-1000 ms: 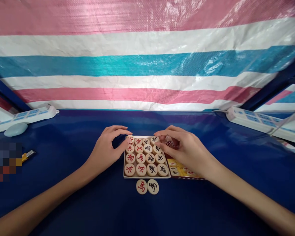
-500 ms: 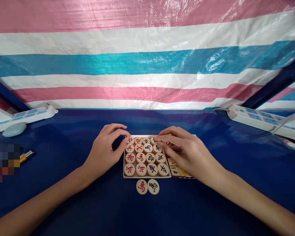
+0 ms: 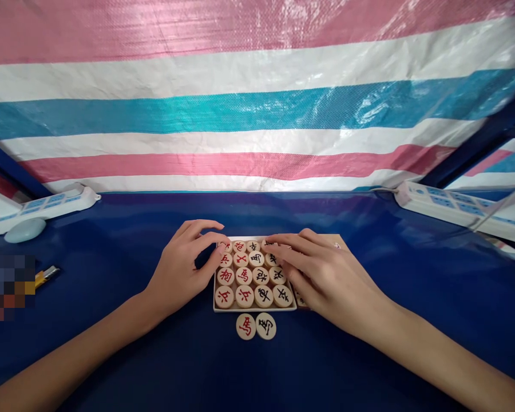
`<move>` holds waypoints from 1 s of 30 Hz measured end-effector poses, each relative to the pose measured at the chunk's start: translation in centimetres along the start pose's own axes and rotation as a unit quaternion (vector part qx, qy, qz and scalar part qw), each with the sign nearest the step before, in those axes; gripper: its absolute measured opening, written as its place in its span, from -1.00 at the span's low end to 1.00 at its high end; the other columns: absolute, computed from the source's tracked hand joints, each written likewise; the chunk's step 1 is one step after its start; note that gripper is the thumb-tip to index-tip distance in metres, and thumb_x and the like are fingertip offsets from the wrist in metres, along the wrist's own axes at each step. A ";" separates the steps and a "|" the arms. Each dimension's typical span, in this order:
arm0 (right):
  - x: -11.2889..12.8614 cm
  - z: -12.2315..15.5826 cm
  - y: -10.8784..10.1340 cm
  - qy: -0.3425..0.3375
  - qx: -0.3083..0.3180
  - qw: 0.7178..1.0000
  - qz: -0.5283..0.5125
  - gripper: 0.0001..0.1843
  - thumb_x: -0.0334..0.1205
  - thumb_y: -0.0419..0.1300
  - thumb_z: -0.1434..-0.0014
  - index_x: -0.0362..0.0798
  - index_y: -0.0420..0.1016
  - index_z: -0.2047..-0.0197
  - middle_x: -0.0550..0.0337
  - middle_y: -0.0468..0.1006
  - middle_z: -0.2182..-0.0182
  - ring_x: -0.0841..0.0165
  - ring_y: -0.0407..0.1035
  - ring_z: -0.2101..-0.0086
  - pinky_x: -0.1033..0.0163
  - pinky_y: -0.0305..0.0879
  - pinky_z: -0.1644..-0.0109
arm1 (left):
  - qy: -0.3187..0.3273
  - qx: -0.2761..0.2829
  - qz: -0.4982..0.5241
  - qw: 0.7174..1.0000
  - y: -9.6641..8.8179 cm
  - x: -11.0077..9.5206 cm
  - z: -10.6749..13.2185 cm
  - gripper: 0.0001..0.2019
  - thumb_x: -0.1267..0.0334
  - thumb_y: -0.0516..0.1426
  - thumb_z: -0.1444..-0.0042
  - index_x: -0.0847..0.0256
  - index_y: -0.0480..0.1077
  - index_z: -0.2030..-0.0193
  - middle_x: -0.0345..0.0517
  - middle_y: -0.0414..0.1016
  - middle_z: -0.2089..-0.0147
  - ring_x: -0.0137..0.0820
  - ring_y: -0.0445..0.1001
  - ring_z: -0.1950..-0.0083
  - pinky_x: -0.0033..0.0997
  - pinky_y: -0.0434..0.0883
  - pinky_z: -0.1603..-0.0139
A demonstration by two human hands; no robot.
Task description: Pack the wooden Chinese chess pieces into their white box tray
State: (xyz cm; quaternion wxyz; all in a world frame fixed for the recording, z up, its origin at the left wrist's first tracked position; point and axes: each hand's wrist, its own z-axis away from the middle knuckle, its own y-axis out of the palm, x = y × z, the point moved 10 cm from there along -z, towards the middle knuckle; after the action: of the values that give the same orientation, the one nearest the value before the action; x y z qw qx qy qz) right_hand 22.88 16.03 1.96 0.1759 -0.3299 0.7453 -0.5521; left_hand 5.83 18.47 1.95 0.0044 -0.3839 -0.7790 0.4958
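Note:
A shallow white box (image 3: 257, 309) holds rows of round Chinese chess pieces, with red characters on the left and black on the right. My left hand (image 3: 186, 260) is at the box's far left corner, fingers curved and apart, thumb and index finger by a red piece (image 3: 225, 246). My right hand (image 3: 326, 272) reaches over the right side, its fingers extended and fingertips on or just above the far right black piece (image 3: 266, 245), which they partly cover. Two loose pieces, a red horse (image 3: 246, 327) and a black horse (image 3: 266, 326), lie side by side in front of the box.
A printed box or lid (image 3: 332, 241) lies under my right hand, mostly hidden. White power strips stand at the left (image 3: 60, 204) and right (image 3: 450, 206). A computer mouse (image 3: 24, 230) and a yellow cutter (image 3: 46, 276) lie on the blue table (image 3: 154, 366). A striped sheet (image 3: 257, 114) hangs behind.
My right hand has shifted slightly left and lower, its fingers flatter over the far right pieces and covering more of the printed box. The left hand stays nearly in place.

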 end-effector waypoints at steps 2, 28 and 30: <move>0.1 0.1 -0.1 0.005 0.002 1.000 0.008 -0.60 -0.32 -0.02 -0.37 0.04 0.39 -0.21 0.12 0.47 -0.17 0.14 0.40 -0.05 -0.06 0.42 -0.05 | -0.002 -0.004 0.001 1.000 -0.1 0.1 0.0 -0.81 0.33 0.08 -0.31 0.02 0.50 0.05 -0.15 0.46 -0.13 -0.24 0.38 -0.17 -0.13 0.38 -0.15; 8.2 5.2 -0.7 -0.169 -0.076 0.981 0.051 -0.67 -0.34 0.12 -0.28 -0.20 0.46 -0.09 0.21 0.49 0.43 0.36 0.33 0.45 0.15 0.18 0.40 | 0.033 -0.001 0.019 0.999 -4.2 -7.9 3.6 -0.90 0.30 0.13 -0.26 0.01 0.45 0.17 -0.44 0.53 0.42 -0.57 0.49 0.48 -0.54 0.40 0.42; 8.3 6.1 -0.1 -0.150 -0.049 0.985 0.067 -0.60 -0.33 0.05 -0.33 -0.20 0.41 -0.19 0.24 0.47 0.47 0.39 0.32 0.50 0.17 0.17 0.45 | 0.066 -0.017 -0.030 0.997 -3.4 -8.9 5.6 -0.88 0.26 0.09 -0.31 -0.01 0.44 0.13 -0.46 0.54 0.46 -0.55 0.51 0.54 -0.53 0.41 0.47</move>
State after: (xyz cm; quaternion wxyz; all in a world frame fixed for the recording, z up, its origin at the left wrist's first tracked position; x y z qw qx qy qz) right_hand 20.79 6.00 0.89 0.3061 -0.3664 0.7568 -0.4464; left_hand 7.90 8.12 5.10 0.0641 -0.3924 -0.7965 0.4555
